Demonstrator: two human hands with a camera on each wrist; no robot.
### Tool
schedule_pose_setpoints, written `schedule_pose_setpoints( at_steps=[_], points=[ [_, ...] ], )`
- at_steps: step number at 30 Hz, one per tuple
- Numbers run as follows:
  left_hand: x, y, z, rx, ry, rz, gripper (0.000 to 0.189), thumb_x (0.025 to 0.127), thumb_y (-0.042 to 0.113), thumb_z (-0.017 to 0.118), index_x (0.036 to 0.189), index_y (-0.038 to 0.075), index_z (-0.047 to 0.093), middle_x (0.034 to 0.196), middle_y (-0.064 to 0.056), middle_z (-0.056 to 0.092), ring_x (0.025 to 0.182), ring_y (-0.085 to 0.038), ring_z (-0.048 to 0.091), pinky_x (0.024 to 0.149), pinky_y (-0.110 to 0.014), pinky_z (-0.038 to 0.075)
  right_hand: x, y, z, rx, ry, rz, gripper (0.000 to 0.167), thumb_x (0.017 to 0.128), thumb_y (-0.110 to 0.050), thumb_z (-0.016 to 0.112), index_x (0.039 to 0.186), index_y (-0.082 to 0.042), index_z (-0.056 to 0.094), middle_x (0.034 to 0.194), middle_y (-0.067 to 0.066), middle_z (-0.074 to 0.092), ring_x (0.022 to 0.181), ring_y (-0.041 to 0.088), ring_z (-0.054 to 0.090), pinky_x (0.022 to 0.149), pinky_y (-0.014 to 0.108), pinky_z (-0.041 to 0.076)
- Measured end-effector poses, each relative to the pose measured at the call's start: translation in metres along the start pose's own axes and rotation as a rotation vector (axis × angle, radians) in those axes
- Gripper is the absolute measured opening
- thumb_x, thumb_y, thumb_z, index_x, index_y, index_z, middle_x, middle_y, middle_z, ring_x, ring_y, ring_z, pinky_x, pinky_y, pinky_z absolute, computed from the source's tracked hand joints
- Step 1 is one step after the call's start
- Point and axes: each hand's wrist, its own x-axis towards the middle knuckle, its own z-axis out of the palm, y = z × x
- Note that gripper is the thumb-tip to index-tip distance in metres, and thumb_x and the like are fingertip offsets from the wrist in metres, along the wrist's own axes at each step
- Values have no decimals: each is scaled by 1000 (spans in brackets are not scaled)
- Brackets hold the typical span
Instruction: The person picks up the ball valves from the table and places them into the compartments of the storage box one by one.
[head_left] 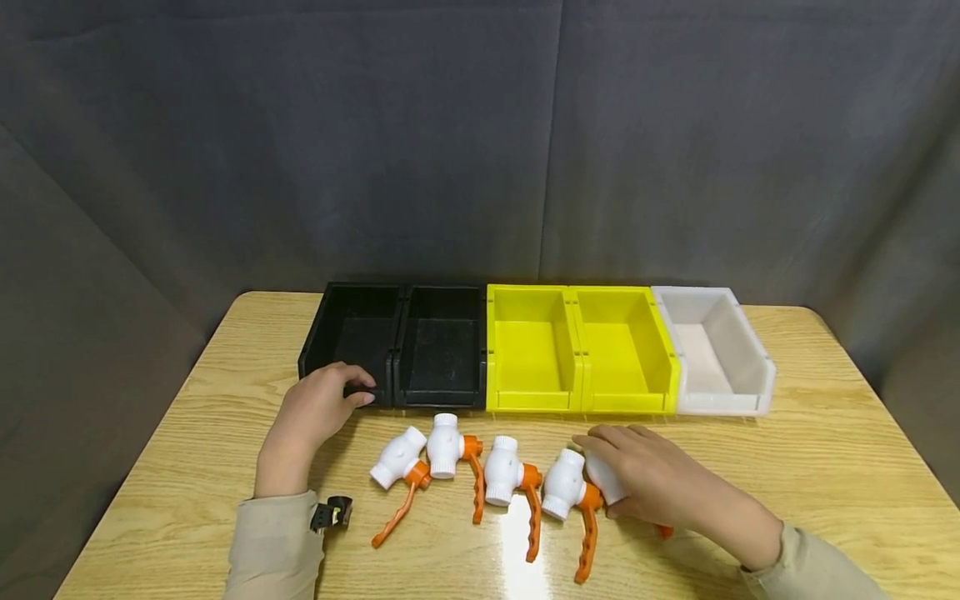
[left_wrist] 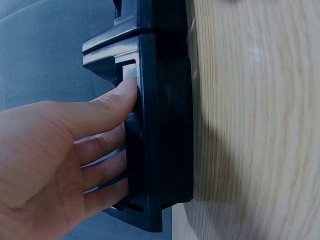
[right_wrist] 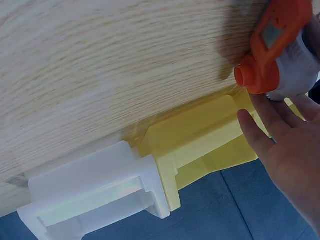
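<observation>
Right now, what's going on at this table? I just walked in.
A person's right hand grips the rightmost white-and-orange valve, while their left hand rests at the front edge of the leftmost black bin. Four more valves lie in a row on the wooden table. Behind them, another black bin, two yellow bins and one white bin complete the line.

In front of the bin row (head_left: pixel 528 402), four orange-handled valves (head_left: pixel 502 472) lie and the right grip (head_left: pixel 656 477) holds a fifth valve (head_left: pixel 604 480); the left grip (head_left: pixel 318 408) touches its leftmost black bin (head_left: pixel 366 305).
</observation>
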Motion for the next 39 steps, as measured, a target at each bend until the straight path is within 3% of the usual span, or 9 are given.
schedule_pose_setpoints(
  at_steps=[19,39],
  points=[
    [0,2,-1,-3,-12,-18,17,91,15,73,106,8,75,112,-13,69,103,-35,65,86,-53,51,-13,3,-14,-26,28,-4,84,63,-31,94,132,0,58,123,14,60,113,31,59,98,51,47],
    [-1,1,-1,2,-8,-8,16,91,15,73,106,10,74,110,-12,69,102,-35,65,86,-54,51,-29,24,-48,-88,58,71,84,60,-32,96,128,0,60,118,10,63,104,31,62,91,50,51]
  ],
)
